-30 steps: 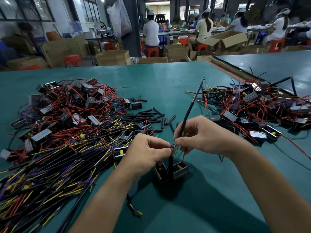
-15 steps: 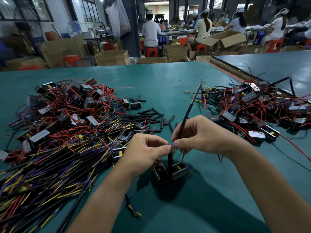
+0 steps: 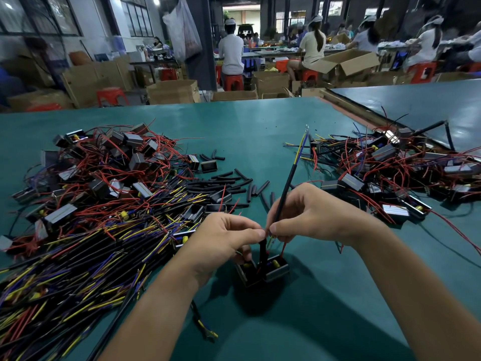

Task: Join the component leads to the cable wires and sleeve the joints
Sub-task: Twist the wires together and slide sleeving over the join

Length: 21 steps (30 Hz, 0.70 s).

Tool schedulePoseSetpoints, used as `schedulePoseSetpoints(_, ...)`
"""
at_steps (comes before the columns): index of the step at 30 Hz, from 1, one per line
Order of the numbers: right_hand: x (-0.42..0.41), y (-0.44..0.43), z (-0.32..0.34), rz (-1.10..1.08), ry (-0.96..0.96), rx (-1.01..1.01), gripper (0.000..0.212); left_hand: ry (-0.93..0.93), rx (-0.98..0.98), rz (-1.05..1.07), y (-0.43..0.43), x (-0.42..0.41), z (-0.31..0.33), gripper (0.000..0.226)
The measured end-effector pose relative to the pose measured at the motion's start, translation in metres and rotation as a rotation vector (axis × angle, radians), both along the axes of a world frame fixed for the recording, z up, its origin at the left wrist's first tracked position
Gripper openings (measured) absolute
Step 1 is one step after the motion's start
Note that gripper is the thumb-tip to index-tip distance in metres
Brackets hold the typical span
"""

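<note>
The left hand (image 3: 223, 241) and the right hand (image 3: 312, 214) meet fingertip to fingertip just above the component (image 3: 263, 273), a small black box standing on the green table (image 3: 260, 131); each grip is closed in a pinch on the fine wire ends at the joint, though the bare strands are too small to make out; the black cable (image 3: 289, 181) also runs through the right hand, its free end of yellow and blue wires pointing up and away. What looks like a black sleeve (image 3: 263, 250) stands upright between the pinch and the component; a red lead (image 3: 283, 247) hangs beside it.

The likeliest fault is a slack twist; the long cable acts as a lever, so any wobble of it could drag the strands out of the pinch. Splayed strands would probably snag a sleeve or poke through it; an upward tug could lift or tip the component and strain its lead at the root. The loose sleeves (image 3: 229, 182) lie well apart from the joint; reaching for one means freeing a hand, and the joint may then unwind.
</note>
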State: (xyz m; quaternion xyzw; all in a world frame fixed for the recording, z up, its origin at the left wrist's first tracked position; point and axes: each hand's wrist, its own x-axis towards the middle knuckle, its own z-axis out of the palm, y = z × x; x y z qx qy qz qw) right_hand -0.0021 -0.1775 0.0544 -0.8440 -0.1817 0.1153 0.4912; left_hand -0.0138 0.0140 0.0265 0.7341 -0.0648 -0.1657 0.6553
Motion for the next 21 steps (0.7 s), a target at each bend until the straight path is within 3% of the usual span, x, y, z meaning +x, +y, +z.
schedulePoseSetpoints(5,-0.0008,0.0001,0.0014,0.041,-0.035,0.003,0.009,0.044,-0.018,-0.007,0.0021,0.0018,0.0007,0.018)
schedulePoseSetpoints(17,0.0010,0.0009,-0.0003,0.005,-0.072,-0.044,0.007,-0.237,0.102,0.084,-0.0036,0.0011,-0.0057,0.009)
schedulePoseSetpoints(21,0.0001,0.0011,-0.0016,0.015,-0.067,-0.043,0.009,-0.248,0.122,0.055,-0.0050,-0.0010,-0.0056,0.008)
